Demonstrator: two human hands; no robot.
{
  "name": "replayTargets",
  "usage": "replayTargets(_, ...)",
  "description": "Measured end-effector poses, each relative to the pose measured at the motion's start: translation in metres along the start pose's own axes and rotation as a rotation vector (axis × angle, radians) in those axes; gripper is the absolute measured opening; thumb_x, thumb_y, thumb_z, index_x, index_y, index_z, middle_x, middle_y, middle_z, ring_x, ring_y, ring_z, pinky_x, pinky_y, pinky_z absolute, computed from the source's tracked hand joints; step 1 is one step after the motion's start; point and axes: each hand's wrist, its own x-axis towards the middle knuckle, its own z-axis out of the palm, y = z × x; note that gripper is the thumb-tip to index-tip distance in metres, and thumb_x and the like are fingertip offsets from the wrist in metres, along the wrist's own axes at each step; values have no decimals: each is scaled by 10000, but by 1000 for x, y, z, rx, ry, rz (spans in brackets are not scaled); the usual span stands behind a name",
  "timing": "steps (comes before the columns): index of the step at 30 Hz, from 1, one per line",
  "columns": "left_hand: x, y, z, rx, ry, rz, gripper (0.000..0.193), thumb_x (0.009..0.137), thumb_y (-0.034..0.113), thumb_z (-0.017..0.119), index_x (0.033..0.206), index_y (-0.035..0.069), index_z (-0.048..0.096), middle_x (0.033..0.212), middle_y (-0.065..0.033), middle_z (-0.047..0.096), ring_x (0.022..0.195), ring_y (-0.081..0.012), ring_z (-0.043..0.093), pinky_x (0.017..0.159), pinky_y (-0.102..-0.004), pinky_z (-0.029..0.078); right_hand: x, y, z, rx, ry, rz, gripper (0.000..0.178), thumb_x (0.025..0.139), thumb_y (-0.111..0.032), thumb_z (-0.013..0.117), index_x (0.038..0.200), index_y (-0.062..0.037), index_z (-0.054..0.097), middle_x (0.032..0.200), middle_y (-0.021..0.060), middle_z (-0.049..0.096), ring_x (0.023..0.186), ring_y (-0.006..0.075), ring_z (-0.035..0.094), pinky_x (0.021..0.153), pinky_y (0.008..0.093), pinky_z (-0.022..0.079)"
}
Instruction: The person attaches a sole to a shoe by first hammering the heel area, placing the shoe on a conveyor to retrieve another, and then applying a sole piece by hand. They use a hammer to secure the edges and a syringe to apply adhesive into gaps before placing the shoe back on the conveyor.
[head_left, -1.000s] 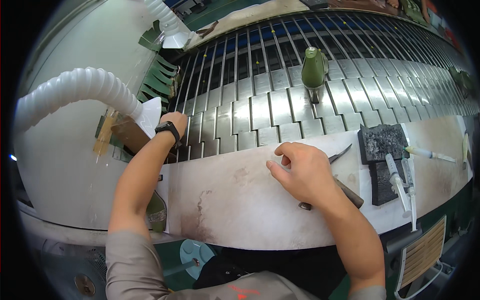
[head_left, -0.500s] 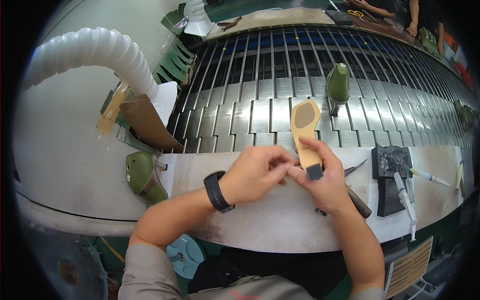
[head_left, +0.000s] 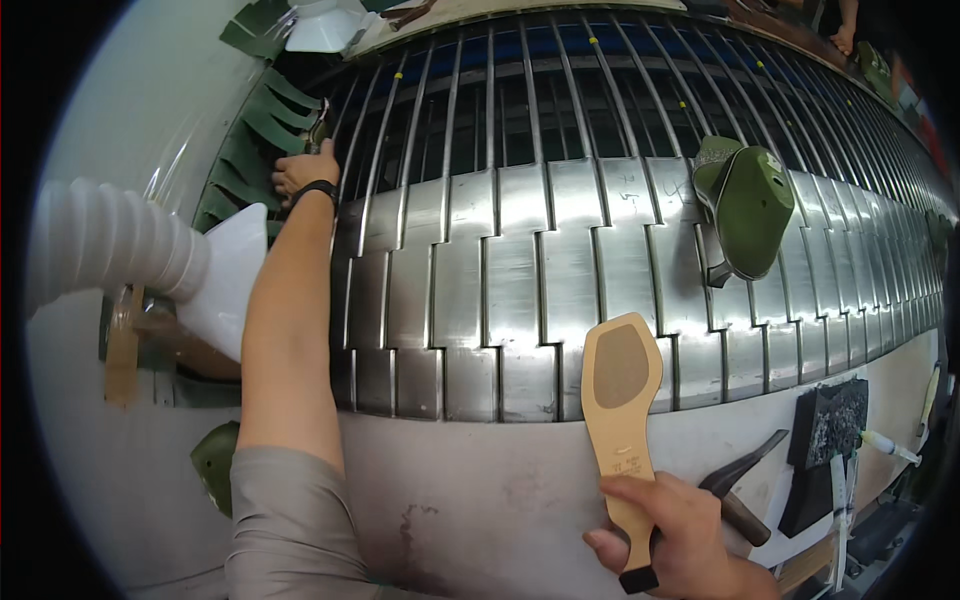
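Note:
My right hand (head_left: pixel 672 535) grips the narrow heel end of a tan shoe insole (head_left: pixel 622 400), whose wide toe end points up over the metal slat conveyor (head_left: pixel 490 290). My left arm stretches far forward and my left hand (head_left: pixel 305 170) rests among dark green shoe pieces (head_left: pixel 250 150) at the conveyor's far left edge. Whether its fingers hold one of them is hidden. A green shoe last (head_left: pixel 745 210) lies on the slats at the right.
A white ribbed hose with a white nozzle (head_left: pixel 150 270) lies at the left. Another green last (head_left: pixel 215 465) sits low at the left. A hammer (head_left: pixel 740 490), a dark block (head_left: pixel 830 430) and white tubes (head_left: pixel 885 445) lie on the bench at the right.
My left hand has let go of the insole and reached far forward to the green pieces. My right hand keeps the insole, now held by its heel end.

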Motion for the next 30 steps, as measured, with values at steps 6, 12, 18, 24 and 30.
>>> replayTargets(6,70,-18,41,-6,-95,83,1170,791,620,894,1508,-163,401,1533,-343,516,1435,-445,525,1208,-491,446,4,4,7,86,-17,-13,505,810,-199,939,1227,-22,716,823,167,698,687,316,751,619,386,612)
replayTargets(12,-11,-2,-1,-94,71,44,924,824,429,903,1444,-91,457,1450,-294,534,1322,-450,609,1117,-569,504,2,-1,5,-30,-48,3,521,830,-197,919,1270,-28,696,864,176,704,777,345,763,654,375,602)
replayTargets(18,-106,15,-79,-393,-36,192,964,807,450,892,1549,17,455,1500,-279,519,1409,-460,503,1172,-569,434,-3,-1,14,-19,120,-138,439,909,-250,853,1235,2,705,967,202,736,834,384,751,749,425,604)
replayTargets(24,-239,-49,-222,-780,-244,575,833,818,305,923,1459,-28,509,1344,-237,584,1252,-387,589,1094,-452,478,-30,-9,29,-21,282,-64,421,900,-185,845,1234,23,696,1022,233,740,915,422,738,826,451,588)
replayTargets(30,-344,-198,-376,-510,-179,1073,950,674,176,975,1483,9,506,1404,-205,565,1275,-430,561,1127,-525,438,-94,6,30,-185,611,-285,408,877,-76,816,1241,44,675,1115,248,702,984,424,708,886,453,571)
